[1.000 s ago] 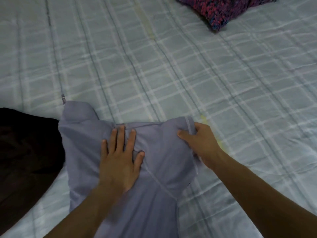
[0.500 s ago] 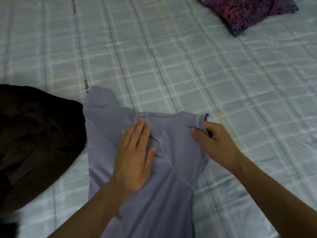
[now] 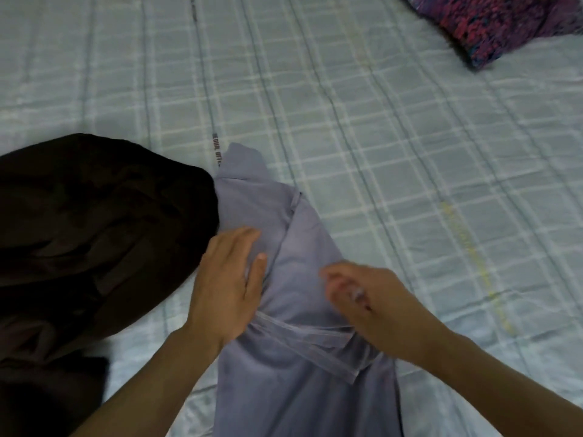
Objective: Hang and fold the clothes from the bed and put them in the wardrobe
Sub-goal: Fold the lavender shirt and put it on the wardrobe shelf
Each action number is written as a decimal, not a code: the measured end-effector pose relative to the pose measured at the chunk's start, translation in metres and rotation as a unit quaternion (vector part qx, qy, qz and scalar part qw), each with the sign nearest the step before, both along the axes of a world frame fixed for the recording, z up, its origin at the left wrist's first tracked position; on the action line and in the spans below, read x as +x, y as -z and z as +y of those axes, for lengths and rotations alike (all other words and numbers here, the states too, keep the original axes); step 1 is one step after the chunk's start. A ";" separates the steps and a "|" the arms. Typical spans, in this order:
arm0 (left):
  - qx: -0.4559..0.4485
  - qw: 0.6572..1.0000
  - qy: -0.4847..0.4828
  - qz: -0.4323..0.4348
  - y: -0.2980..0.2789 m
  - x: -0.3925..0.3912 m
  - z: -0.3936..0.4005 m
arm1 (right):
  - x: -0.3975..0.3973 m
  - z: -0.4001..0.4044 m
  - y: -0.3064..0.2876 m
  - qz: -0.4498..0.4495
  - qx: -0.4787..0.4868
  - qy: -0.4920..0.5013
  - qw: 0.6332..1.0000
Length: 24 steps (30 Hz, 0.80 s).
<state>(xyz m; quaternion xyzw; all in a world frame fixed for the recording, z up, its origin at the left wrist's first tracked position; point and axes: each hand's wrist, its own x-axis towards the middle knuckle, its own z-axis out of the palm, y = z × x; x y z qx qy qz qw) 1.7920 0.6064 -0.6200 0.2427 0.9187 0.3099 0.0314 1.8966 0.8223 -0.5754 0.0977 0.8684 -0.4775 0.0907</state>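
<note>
Dim, soft light; motion-blurred right hand (image 3: 375, 305)

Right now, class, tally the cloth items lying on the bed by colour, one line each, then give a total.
Lavender-grey garment: 1
Dark brown garment: 1
Purple-and-red patterned fabric: 1
Total: 3
</note>
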 end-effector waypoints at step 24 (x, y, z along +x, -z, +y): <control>-0.272 0.953 0.133 0.023 0.068 -0.023 0.038 | -0.004 -0.009 0.099 -0.035 0.351 -0.065 0.934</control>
